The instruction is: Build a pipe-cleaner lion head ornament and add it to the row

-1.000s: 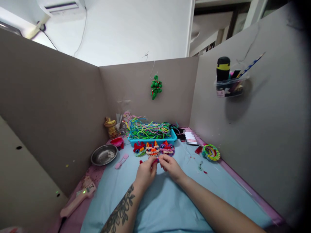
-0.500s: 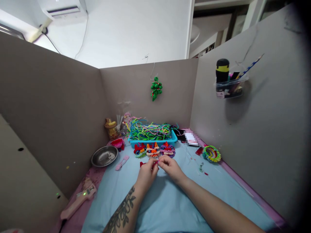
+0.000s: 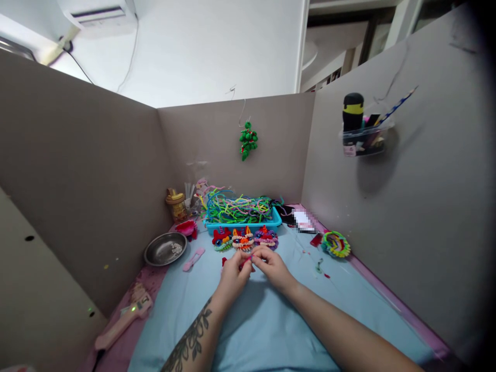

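Item: one small red piece (image 3: 224,262). It was held low over the blue cloth (image 3: 263,325), just on your side of three fuzzy figures (image 3: 243,240).

Left hand (image 3: 234,269): thumb and fingers pinched the piece, a red end showing past the knuckles; likely the steadying grip.

Right hand (image 3: 272,266): thumb and forefinger pinched a tiny pink-blue tip (image 3: 250,257) beside the left fingertips, a fine grip that seemed suited to so slight a part. Your fingers hid most of it, so whether tip and piece were one could not be told.

Pose: both forearms ran in from the near edge and converged, backs of the hands upward, fingertips nearly meeting before you.

Surroundings: the figures sat in a row against the blue tray (image 3: 244,227) of coloured stems (image 3: 241,207), perhaps for easy comparison. The steel bowl (image 3: 154,254), left, contained white beads (image 3: 177,249); its raised wall presumably stopped them rolling.
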`<state>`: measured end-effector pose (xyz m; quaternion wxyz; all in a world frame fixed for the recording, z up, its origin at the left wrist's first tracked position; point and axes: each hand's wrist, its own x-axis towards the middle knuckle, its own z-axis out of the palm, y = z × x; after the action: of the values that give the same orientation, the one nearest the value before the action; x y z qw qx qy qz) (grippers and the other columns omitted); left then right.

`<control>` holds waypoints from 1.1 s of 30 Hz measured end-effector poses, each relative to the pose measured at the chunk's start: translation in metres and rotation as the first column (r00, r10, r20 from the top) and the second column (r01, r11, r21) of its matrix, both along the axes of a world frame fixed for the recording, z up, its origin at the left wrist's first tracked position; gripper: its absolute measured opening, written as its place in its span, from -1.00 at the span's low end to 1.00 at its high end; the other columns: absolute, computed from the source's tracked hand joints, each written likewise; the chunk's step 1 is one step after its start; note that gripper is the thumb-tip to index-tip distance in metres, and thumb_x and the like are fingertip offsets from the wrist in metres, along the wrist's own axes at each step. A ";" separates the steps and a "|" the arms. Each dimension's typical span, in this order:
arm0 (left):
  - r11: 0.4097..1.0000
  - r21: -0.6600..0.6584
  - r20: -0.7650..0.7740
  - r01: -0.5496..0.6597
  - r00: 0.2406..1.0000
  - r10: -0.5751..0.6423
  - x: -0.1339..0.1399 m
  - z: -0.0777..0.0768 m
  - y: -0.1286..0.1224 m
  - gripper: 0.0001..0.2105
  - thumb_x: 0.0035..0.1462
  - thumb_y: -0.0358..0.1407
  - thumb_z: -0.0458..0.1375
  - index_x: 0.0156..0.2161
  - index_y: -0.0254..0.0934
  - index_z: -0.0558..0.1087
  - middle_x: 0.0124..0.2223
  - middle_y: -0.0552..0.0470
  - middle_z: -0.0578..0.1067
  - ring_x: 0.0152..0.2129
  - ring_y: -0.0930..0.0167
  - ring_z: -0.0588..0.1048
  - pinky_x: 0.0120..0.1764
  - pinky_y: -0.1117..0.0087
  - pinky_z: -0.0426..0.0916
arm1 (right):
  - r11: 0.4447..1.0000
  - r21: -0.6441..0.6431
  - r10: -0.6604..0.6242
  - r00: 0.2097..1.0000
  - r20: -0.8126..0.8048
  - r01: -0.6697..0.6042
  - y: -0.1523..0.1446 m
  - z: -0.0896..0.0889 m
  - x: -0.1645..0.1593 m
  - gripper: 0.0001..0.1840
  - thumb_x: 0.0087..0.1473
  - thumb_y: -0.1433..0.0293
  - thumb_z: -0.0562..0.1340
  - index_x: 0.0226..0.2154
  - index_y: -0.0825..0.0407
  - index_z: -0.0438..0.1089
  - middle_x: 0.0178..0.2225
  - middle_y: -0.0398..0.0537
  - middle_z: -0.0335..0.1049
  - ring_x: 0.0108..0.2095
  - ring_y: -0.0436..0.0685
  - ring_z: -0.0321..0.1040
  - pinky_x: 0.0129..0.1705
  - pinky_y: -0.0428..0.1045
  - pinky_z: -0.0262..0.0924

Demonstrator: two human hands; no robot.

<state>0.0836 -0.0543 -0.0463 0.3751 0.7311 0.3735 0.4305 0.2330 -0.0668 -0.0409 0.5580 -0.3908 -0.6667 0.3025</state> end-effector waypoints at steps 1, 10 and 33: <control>1.000 -0.009 0.018 0.009 1.000 -0.009 0.000 0.000 0.000 -0.86 0.12 -0.27 0.00 -0.30 -0.31 0.33 -0.49 0.07 0.48 -0.63 0.51 0.37 -0.53 0.52 0.23 | 1.000 0.002 0.000 1.000 -0.004 0.000 0.000 0.000 0.001 -0.70 0.03 0.23 0.18 -0.60 0.05 0.34 -0.37 -0.02 0.33 -0.26 0.12 0.27 -0.18 0.01 0.14; 0.995 0.100 -0.042 -0.016 0.999 0.020 -0.003 0.006 -0.002 -0.84 0.13 -0.31 0.00 -0.23 -0.30 0.37 -0.38 0.01 0.52 -0.46 0.44 0.47 -0.40 0.48 0.31 | 0.995 -0.083 -0.071 0.994 -0.080 0.064 0.004 -0.005 0.002 -0.77 -0.02 0.21 0.21 -0.46 0.05 0.31 -0.47 -0.12 0.26 -0.44 0.04 0.20 -0.39 -0.08 0.11; 0.980 0.184 -0.059 -0.074 0.994 0.086 -0.003 0.006 0.002 -0.85 0.10 -0.31 0.03 -0.30 -0.31 0.42 -0.38 0.01 0.50 -0.46 0.44 0.44 -0.40 0.47 0.32 | 0.980 -0.199 -0.027 0.998 -0.064 0.014 0.007 -0.012 -0.002 -0.70 -0.02 0.16 0.18 -0.53 0.06 0.28 -0.62 -0.22 0.13 -0.57 -0.03 0.07 -0.53 -0.11 -0.02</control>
<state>0.0805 -0.0521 -0.0403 0.2765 0.7606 0.3743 0.4527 0.2306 -0.0603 -0.0529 0.5413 -0.4410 -0.6102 0.3744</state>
